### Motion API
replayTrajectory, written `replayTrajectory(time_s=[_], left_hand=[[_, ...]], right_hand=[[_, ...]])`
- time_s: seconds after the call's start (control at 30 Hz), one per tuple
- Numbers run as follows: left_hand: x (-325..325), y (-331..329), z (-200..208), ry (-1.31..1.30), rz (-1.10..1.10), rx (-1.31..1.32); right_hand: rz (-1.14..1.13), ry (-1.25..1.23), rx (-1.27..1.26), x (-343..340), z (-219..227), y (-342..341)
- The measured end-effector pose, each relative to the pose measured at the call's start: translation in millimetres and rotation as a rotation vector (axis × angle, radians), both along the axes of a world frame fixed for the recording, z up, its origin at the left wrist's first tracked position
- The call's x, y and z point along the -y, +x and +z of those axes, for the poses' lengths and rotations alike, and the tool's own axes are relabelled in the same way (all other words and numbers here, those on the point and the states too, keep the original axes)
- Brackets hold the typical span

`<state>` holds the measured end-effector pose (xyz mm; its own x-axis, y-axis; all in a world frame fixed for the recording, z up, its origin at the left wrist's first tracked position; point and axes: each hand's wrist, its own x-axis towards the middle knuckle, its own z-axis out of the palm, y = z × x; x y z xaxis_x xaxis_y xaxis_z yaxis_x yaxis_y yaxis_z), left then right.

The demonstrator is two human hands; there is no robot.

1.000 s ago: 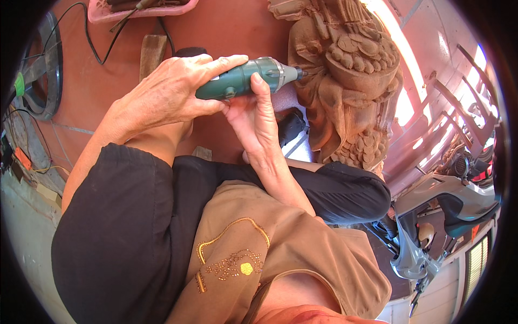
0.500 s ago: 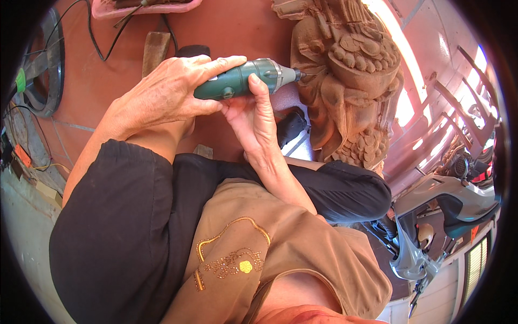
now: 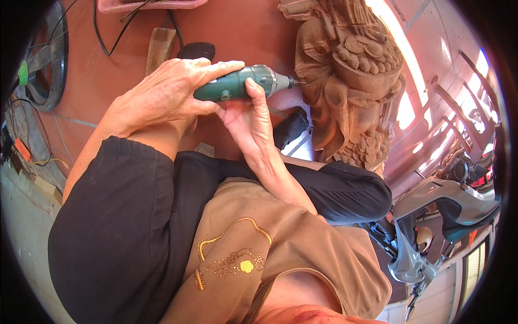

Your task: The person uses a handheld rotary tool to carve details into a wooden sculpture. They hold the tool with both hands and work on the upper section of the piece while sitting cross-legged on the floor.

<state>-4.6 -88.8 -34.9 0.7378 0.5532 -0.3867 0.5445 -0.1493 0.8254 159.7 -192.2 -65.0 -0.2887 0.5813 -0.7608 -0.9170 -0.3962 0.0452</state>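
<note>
The left hand's (image 3: 164, 92) fingers (image 3: 227, 67) wrap the rear of a green power tool (image 3: 237, 81), and the right hand (image 3: 251, 121) grips it from beneath, thumb pressed against its side. The tool lies level between both sets of fingers, its narrow nose pointing right, away from them. Just beyond that nose, right of the fingers, is a brown carved figure (image 3: 353, 97); whether the bit touches it I cannot tell. Above the left fingers, a wooden block (image 3: 161, 49) rests on the reddish floor (image 3: 248, 32).
</note>
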Motion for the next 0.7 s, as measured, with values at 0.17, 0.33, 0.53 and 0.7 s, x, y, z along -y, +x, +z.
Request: replayTrajectory(time_s=[0.17,0.33,0.53,0.7], left_hand=[[-1,1,2,0.027,0.021,0.029],[-3,4,9,-0.016,0.077,0.062],[-6,9,7,-0.059,0.075,0.030],[-9,14,3,-0.047,0.062,0.034]], right_hand=[[0.012,0.009,-0.003,-2,2,0],[0.055,0.043,0.102,-8,9,4],[0.060,0.051,0.138,-11,2,10],[0.018,0.047,0.130,-18,3,14]])
